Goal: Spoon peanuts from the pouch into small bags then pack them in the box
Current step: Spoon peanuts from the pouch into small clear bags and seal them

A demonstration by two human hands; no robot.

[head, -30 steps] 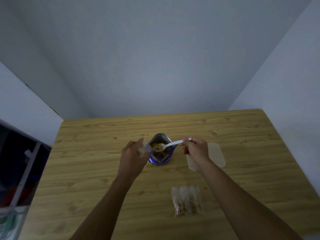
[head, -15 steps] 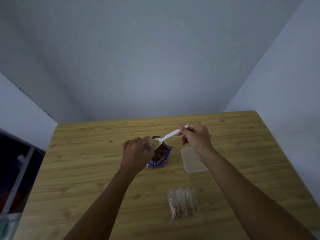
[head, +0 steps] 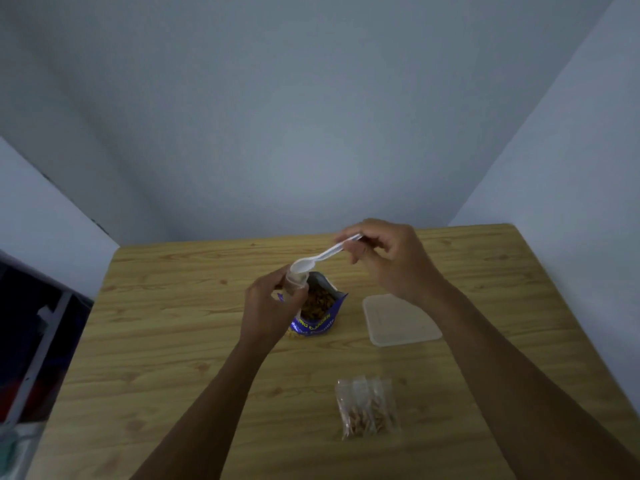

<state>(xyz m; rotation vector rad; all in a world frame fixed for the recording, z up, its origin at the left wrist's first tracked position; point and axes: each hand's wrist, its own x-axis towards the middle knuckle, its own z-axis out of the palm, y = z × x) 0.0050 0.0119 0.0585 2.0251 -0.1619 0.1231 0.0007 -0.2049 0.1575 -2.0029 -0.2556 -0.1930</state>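
Note:
A blue pouch (head: 317, 311) stands open on the wooden table (head: 173, 341), with brown peanuts showing inside. My left hand (head: 272, 306) holds a small clear bag (head: 294, 282) upright just left of the pouch mouth. My right hand (head: 388, 261) pinches the handle of a white plastic spoon (head: 318, 259), tilted so its bowl sits in the mouth of the small bag. A clear plastic box (head: 400, 320) lies to the right of the pouch, below my right wrist. Several small bags of peanuts (head: 367, 408) lie together near the front of the table.
Grey walls meet in a corner behind the table's far edge. A dark shelf with a white frame (head: 38, 341) stands off the table's left side. Bare wood surrounds the pouch on the left and front.
My right hand lifted the loaded spoon out of the pouch and tipped its bowl into the small bag in my left hand. The view shifted slightly.

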